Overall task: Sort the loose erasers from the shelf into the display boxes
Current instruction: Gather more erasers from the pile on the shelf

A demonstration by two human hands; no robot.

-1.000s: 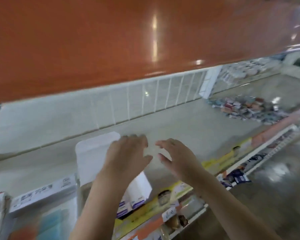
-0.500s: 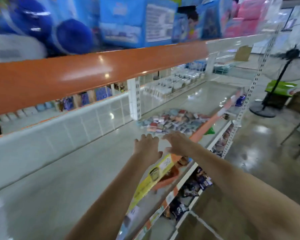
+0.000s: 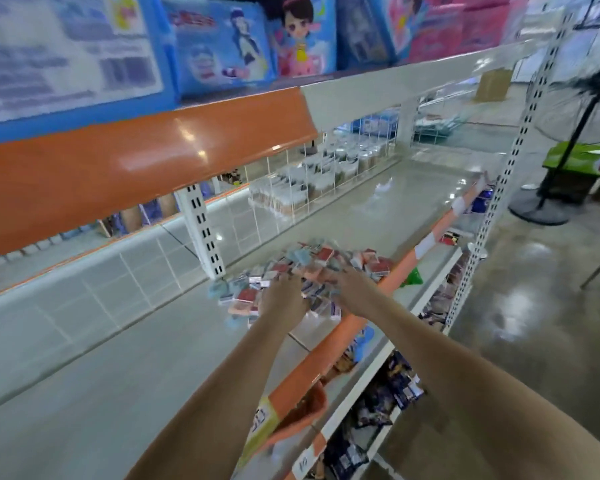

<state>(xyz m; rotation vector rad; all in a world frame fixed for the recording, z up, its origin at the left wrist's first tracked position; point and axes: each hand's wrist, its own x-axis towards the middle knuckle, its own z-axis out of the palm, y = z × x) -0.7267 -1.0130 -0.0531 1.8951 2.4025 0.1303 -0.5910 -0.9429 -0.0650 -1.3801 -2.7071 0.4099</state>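
A heap of loose erasers [image 3: 291, 268] in red, pink and pale blue wrappers lies on the grey shelf [image 3: 146, 362], near its front edge. Both of my arms stretch out to it. My left hand [image 3: 284, 299] lies on the near side of the heap, fingers down among the erasers. My right hand [image 3: 354, 289] lies on the heap's right part, close to the orange shelf lip [image 3: 329, 344]. The picture is blurred, so I cannot tell whether either hand holds an eraser. No display box shows in this view.
A white slotted upright [image 3: 201, 230] stands behind the heap. An orange-fronted shelf [image 3: 142, 157] hangs overhead with blue and pink toy packs. Lower shelves with dark packets [image 3: 392, 389] lie below right. A standing fan [image 3: 565, 147] is on the floor at right.
My view swung right along the shelf, away from the white boxes at left. Both hands travelled from there to the eraser heap and now lie on it.
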